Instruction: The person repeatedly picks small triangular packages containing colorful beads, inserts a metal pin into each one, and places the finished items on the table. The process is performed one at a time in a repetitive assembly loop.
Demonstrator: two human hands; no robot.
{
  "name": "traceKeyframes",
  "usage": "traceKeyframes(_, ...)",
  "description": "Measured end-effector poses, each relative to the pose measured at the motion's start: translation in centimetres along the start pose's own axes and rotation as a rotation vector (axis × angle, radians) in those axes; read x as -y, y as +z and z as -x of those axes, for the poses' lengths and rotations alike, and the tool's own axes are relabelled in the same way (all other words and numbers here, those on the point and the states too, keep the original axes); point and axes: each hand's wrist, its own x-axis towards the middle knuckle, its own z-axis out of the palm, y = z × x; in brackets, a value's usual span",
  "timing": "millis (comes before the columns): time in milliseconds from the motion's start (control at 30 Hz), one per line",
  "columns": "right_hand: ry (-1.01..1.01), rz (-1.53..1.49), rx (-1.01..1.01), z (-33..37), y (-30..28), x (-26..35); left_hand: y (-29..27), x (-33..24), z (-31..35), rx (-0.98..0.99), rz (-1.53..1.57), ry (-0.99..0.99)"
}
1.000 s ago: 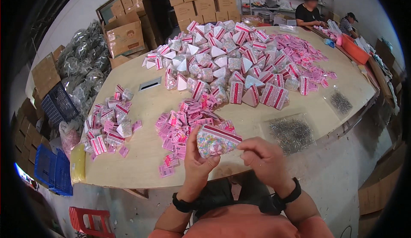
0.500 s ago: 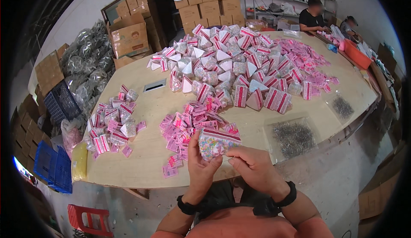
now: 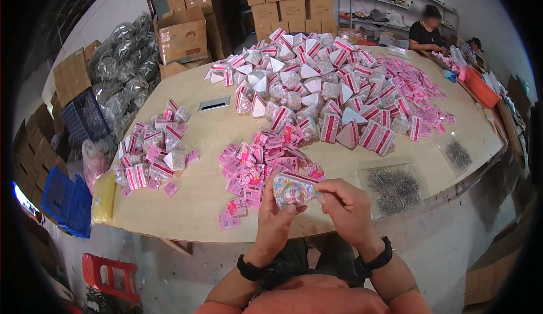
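Observation:
My left hand [image 3: 272, 223] is closed around a wedge-shaped clear pack of pastel beads [image 3: 294, 192] with a pink-and-white striped top edge, thumb on its front. At the pack's right corner, my right hand [image 3: 349, 211] pinches with thumb and forefinger; whether something small is also between the fingertips I cannot make out. Just beyond my left hand lies a heap of pink printed cards [image 3: 249, 166]. To the right of my right hand, a clear bag of thin metal pins [image 3: 394, 191] rests on the table.
A large heap of similar packs [image 3: 311, 85] covers the table's middle, with more pink cards [image 3: 413, 82] beyond. A smaller pile of packs [image 3: 150, 150] sits left. Another bag of pins [image 3: 457, 154] lies right. Blue crates [image 3: 67, 204] and a red stool [image 3: 110, 277] stand left. Two people sit far right.
The whole view has shifted slightly. My right hand has moved up from the pack's lower right side to its upper right corner. My left hand still holds the pack.

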Motion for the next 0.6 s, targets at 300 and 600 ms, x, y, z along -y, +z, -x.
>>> traceKeyframes(300, -0.151, 0.138, 0.044, 0.2, 0.6, -0.1, 0.1, 0.9, -0.3, -0.082, -0.121, 0.17)
traceKeyframes(600, -0.118, 0.191, 0.084, 0.1, 0.6, -0.4, -0.3, 1.6, -0.7, -0.106, -0.209, 0.223)
